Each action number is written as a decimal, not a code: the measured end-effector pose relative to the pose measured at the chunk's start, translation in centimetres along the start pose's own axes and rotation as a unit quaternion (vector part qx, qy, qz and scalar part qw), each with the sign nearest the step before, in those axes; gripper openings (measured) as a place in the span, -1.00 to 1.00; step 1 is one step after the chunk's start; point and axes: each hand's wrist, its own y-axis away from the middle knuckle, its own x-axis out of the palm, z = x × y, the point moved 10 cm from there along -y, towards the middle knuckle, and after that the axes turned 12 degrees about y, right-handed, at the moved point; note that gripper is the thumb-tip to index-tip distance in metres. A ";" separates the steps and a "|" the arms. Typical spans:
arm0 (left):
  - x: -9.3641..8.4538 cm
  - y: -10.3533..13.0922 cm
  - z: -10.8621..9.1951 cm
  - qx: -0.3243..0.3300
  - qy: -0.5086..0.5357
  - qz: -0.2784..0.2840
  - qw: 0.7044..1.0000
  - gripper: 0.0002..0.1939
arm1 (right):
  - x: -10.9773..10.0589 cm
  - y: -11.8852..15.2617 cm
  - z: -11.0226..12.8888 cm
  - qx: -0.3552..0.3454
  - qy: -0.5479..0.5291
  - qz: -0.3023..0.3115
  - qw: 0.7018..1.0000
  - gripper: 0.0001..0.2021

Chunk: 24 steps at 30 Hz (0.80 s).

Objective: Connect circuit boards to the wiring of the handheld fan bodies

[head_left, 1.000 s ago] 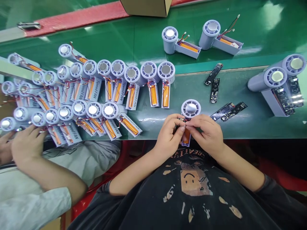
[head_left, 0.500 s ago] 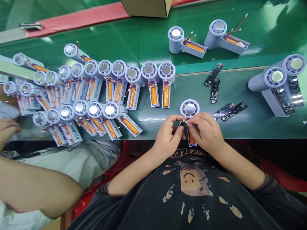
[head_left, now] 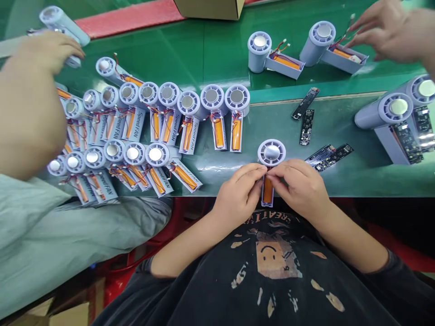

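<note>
A lavender fan point(head_left: 272, 152) with a round silver-centred head lies at the table's front edge, its open handle pointing at me and showing an orange battery point(head_left: 268, 189). Over the top of that handle my two hands meet fingertip to fingertip. My left hand point(head_left: 239, 192) is pinched closed at the handle's left side; what it grips is hidden by the fingers. My right hand point(head_left: 301, 188) is closed too, thumb and forefinger at small wires too tiny to make out. Right of the fan lie black circuit boards point(head_left: 335, 157), with others point(head_left: 306, 127) further back.
Rows of lavender fans point(head_left: 157, 156) fill the left side. Two fans point(head_left: 260, 52) stand at the back, two with boards point(head_left: 396, 108) at right. A co-worker's hand point(head_left: 50, 52) holds a fan at upper left; another person's hand point(head_left: 390, 31) reaches in at upper right. A cardboard box point(head_left: 210, 8) stands behind.
The black board piece that showed between my fingers is now hidden. The left co-worker's arm has reached up to the back left, and another person's hand has come in at the upper right.
</note>
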 end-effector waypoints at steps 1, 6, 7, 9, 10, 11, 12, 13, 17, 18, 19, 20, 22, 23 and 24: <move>0.0 0.1 0.1 -0.004 0.015 0.002 1.000 -0.72 | 0.0 -0.1 -0.3 -0.008 -0.031 0.001 0.999 -0.91; 0.6 0.4 0.4 -0.019 0.035 0.020 0.999 -0.73 | 0.9 -0.4 -2.1 0.030 -0.120 0.030 0.992 -0.89; 0.7 0.4 0.5 -0.021 0.041 0.018 0.999 -0.72 | 1.0 -0.4 -2.5 0.052 -0.123 0.033 0.990 -0.88; 0.7 0.3 0.9 -0.037 0.077 0.011 0.996 -0.70 | 0.9 -0.3 -3.2 0.100 -0.114 0.020 0.988 -0.87; 0.7 0.4 1.3 -0.053 0.111 0.007 0.992 -0.69 | 0.5 -0.2 -3.5 0.120 -0.105 0.004 0.987 -0.86; 0.7 0.5 1.7 -0.075 0.153 0.006 0.985 -0.67 | 0.1 0.0 -3.5 0.132 -0.099 -0.008 0.986 -0.84; 0.9 0.7 2.2 -0.101 0.200 0.010 0.975 -0.63 | 0.0 0.1 -3.4 0.135 -0.101 -0.004 0.986 -0.82; 1.2 0.9 2.4 -0.123 0.245 0.026 0.961 -0.56 | 0.4 0.3 -2.9 0.127 -0.113 0.023 0.985 -0.79; 3.1 2.4 0.4 -0.119 0.336 0.190 0.915 -0.18 | 3.0 2.3 -1.8 0.129 -0.147 0.203 0.959 -0.71; 3.2 2.6 -0.1 -0.110 0.337 0.216 0.910 -0.16 | 3.2 2.8 -2.1 0.152 -0.147 0.221 0.952 -0.72; 3.0 2.7 -0.2 -0.105 0.335 0.220 0.910 -0.21 | 3.3 3.2 -2.6 0.178 -0.153 0.229 0.945 -0.73; 2.6 2.5 0.1 -0.104 0.323 0.202 0.919 -0.29 | 3.4 3.6 -2.9 0.205 -0.172 0.236 0.934 -0.75; 1.7 1.8 1.3 -0.096 0.265 0.137 0.950 -0.47 | 3.9 4.4 -3.0 0.246 -0.247 0.263 0.900 -0.77; 1.5 1.4 1.8 -0.084 0.224 0.109 0.965 -0.50 | 4.3 4.7 -2.8 0.261 -0.290 0.280 0.877 -0.77; 1.6 1.0 2.2 -0.068 0.184 0.094 0.976 -0.49 | 4.5 5.0 -2.4 0.272 -0.328 0.297 0.855 -0.76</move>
